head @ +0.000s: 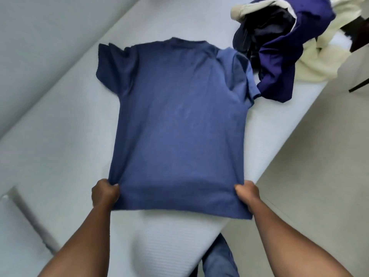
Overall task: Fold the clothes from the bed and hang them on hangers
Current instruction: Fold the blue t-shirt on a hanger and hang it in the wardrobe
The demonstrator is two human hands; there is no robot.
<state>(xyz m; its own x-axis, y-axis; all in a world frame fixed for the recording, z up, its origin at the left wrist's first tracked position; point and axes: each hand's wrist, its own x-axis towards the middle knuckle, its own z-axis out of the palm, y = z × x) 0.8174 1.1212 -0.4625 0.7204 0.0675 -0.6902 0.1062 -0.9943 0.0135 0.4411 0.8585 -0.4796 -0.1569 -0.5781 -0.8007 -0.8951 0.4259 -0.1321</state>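
Bedroom, domestic. Evidence: bare pale-grey mattress (60, 136) with a quilted surface, and a padded grey panel (40, 47) along its left edge, headboard or wall cushion, can't tell which. Blue T-shirt (179, 116) spread flat mid-mattress, loose heap of clothes (279, 47) at the far right corner. Pale floor (319, 156) off the right edge, with a dark furniture leg (359, 85) on it.
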